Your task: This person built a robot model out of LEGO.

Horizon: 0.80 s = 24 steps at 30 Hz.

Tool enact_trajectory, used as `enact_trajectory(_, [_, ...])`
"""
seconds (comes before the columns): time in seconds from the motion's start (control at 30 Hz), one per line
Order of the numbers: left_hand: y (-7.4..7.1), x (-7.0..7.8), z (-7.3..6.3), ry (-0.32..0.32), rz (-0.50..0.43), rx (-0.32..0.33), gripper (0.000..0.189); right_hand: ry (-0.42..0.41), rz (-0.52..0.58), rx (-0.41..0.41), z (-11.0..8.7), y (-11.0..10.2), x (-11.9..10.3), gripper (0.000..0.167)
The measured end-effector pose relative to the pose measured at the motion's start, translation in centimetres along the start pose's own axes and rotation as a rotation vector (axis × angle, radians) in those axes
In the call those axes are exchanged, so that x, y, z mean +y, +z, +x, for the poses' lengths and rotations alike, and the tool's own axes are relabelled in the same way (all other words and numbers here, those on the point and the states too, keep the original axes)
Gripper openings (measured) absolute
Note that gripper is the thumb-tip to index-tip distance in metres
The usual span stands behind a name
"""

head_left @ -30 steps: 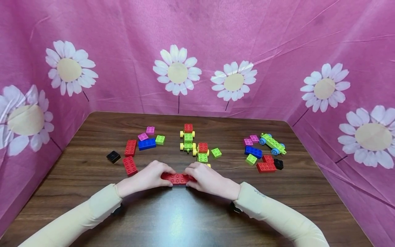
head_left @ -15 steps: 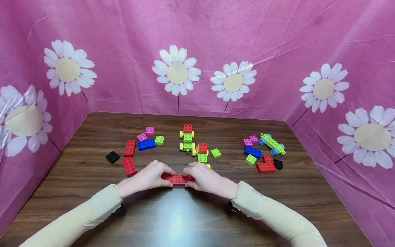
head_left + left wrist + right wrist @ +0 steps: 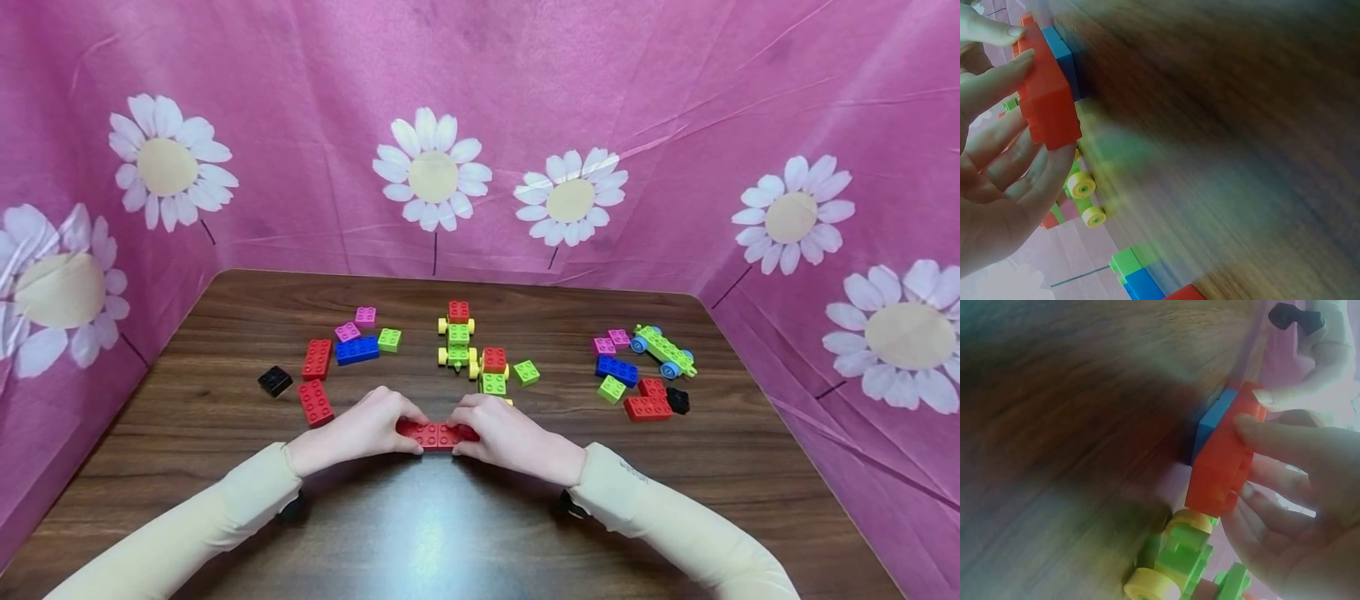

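Two red toy building bricks sit end to end with studs upward, the left red brick [image 3: 427, 437] meeting the right red brick [image 3: 446, 437]. Beneath them, bridging both, shows a blue brick [image 3: 1064, 61], seen in both wrist views. My left hand [image 3: 372, 423] grips the left brick between thumb and fingers. From the other side my right hand [image 3: 504, 435] pinches the right brick the same way. The outer ends of the red bricks are partly hidden by the fingers in the head view.
Just behind the hands stand yellow-wheeled green cars [image 3: 457, 335] carrying red bricks. Red bricks [image 3: 317, 358], a blue brick [image 3: 357, 350] and a black piece [image 3: 275, 381] lie left. A blue-wheeled green base [image 3: 663, 351] and more bricks lie right.
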<state>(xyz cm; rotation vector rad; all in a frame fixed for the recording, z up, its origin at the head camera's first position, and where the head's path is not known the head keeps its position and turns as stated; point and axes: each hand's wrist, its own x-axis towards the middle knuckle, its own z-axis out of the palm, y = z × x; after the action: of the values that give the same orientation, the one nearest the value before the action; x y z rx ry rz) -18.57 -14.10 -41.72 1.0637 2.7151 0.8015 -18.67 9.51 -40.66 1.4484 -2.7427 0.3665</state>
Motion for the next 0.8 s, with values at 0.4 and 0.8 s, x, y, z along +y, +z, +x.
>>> enact_trajectory(0.4, [-0.07, 0.10, 0.09, -0.014, -0.002, 0.004, 0.030, 0.037, 0.058, 0.028, -0.21, 0.25, -0.04, 0.022])
enact_trajectory(0.8, [0.00, 0.35, -0.03, -0.017, 0.003, 0.014, 0.030, 0.037, 0.058, 0.055, -0.13, 0.41, -0.17, 0.020])
